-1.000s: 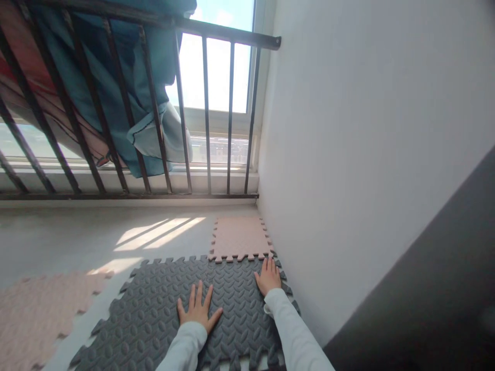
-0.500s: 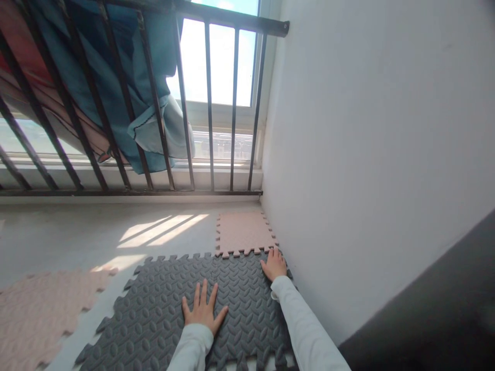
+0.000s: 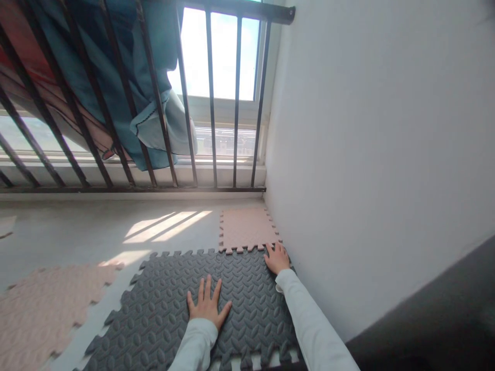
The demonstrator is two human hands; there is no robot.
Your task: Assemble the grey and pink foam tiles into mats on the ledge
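Note:
My left hand (image 3: 208,303) lies flat on a dark grey foam puzzle mat (image 3: 166,309), its fingers spread and nothing in it. My right hand (image 3: 277,258) rests on the same mat's far right corner, close to the wall and touching or almost touching the edge of a small pink foam tile (image 3: 247,229). That tile's interlocking teeth meet the mat's far edge. White sleeves cover both forearms. The part of the mat nearest me is partly hidden by my arms.
A white wall (image 3: 359,144) runs along the right. Ahead stands a black metal railing (image 3: 211,103) before a bright window, with blue cloth (image 3: 150,87) hanging behind its bars. A larger pink foam mat (image 3: 50,309) lies on the concrete floor at left.
The whole view has shifted up and to the right. My right hand has slid slightly nearer the pink tile. My left hand stays flat on the mat.

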